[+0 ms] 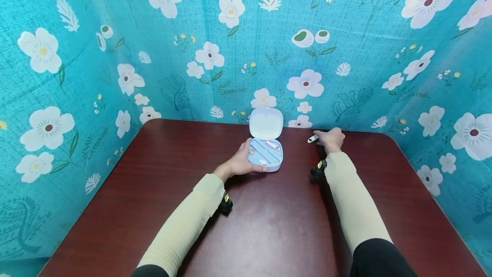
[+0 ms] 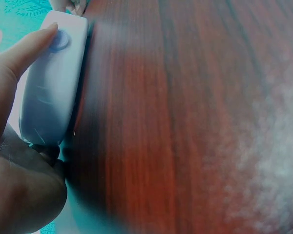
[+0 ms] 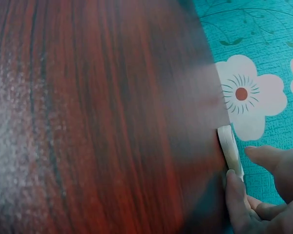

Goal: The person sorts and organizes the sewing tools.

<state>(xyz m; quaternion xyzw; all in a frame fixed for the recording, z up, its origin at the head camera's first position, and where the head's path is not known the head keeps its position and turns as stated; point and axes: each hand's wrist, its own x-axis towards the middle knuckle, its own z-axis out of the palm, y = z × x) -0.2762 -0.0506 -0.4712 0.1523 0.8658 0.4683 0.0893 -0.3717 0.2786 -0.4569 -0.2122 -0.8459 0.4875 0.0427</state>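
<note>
A light blue case (image 1: pixel 274 167) stands on the table with its pale lid (image 1: pixel 266 123) raised. Several small items, one of them pink and white (image 1: pixel 273 145), lie between its slanted dividers. My left hand (image 1: pixel 241 161) grips the case from its left side, and in the left wrist view the thumb (image 2: pixel 31 46) presses by the round front catch (image 2: pixel 59 41). Near the table's far edge, my right hand (image 1: pixel 331 139) holds a slim white tool (image 1: pixel 313 139) at its fingertips. One finger touches the tool (image 3: pixel 228 146) in the right wrist view; its kind is unclear.
The dark red-brown table (image 1: pixel 284 225) reaches back to a teal flowered cloth (image 1: pixel 230 54), which hangs behind it and at both sides. Small black wrist cameras sit under the left sleeve (image 1: pixel 180 221) and the right sleeve (image 1: pixel 353 200).
</note>
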